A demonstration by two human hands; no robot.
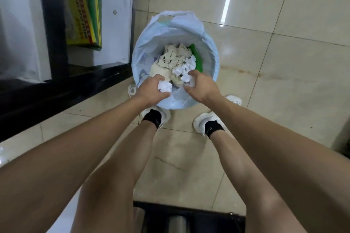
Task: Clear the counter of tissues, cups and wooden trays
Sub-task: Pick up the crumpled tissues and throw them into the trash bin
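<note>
I look straight down at a round waste bin (213, 56) lined with a pale blue bag, standing on the tiled floor. Both hands reach over its near rim. My left hand (151, 89) is closed on a crumpled white tissue (164, 86). My right hand (200, 86) grips another crumpled white tissue (187, 78). Inside the bin lie more white tissue (184, 66), beige printed paper (170, 56) and something green (197, 56). No cups, trays or counter are in view.
A black-framed white shelf unit (56, 30) stands left of the bin, with yellow and green packets (83, 11) on it. My two feet in white shoes (205, 122) stand just behind the bin. A dark object (189, 217) sits at the bottom edge.
</note>
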